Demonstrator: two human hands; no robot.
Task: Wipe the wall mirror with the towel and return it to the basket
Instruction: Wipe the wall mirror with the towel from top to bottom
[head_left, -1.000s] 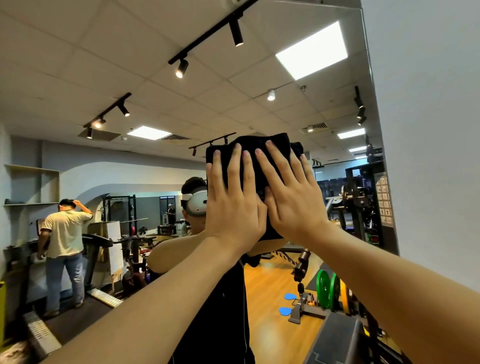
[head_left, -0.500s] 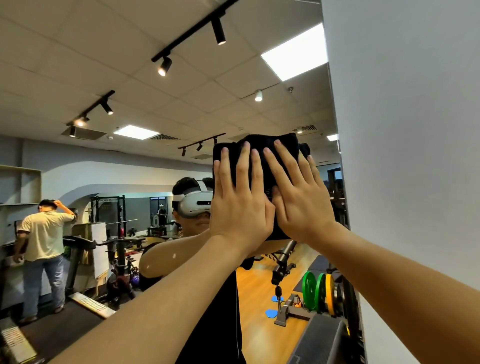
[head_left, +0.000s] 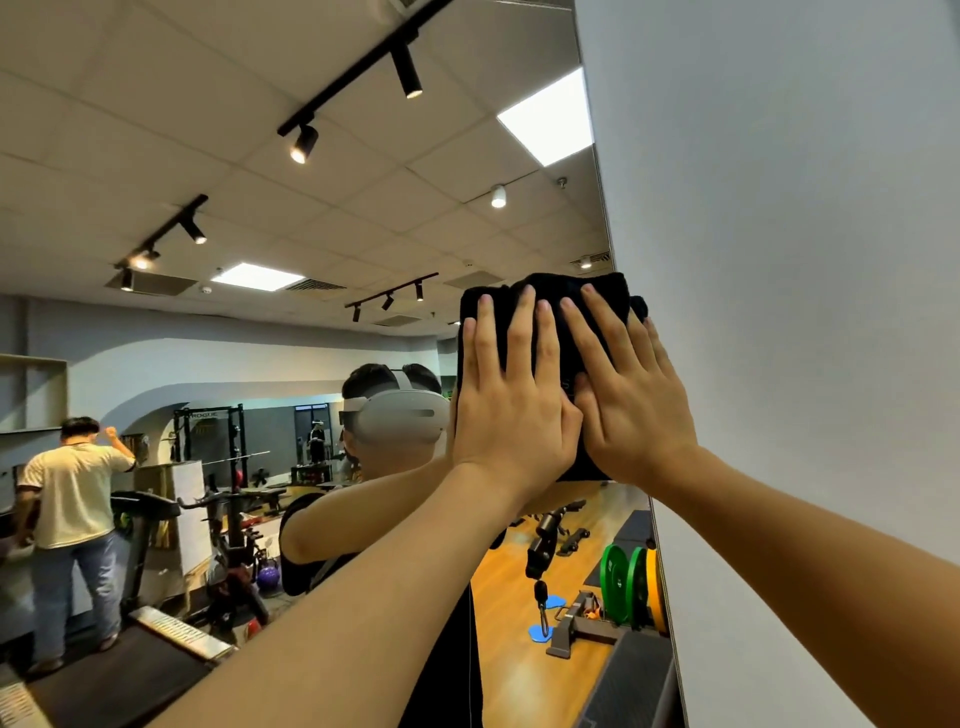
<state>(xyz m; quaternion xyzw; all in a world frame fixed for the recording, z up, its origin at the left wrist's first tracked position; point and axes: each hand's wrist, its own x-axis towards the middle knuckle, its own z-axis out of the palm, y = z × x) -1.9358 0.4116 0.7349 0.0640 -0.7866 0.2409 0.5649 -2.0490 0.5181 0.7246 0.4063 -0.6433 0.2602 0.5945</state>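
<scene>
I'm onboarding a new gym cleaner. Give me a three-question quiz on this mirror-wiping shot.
1. True or false: both hands press the towel flat against the mirror.
2. Which mirror edge is the towel near? A) left B) right C) bottom
3. Fill in: the towel's colour is ____.

Key: 1 true, the left hand and right hand lie open-palmed on it; 2 B, beside the white wall; 3 black.

A plain pale grey wall (head_left: 779, 260) filled the right side. To its left, reflected, lay a gym: a white tiled ceiling (head_left: 156, 104) with black track spotlights (head_left: 304, 143) and bright square light panels (head_left: 545, 119), an orange wooden floor (head_left: 519, 649), a black treadmill (head_left: 135, 670), and green and yellow weight plates (head_left: 631, 587).
</scene>
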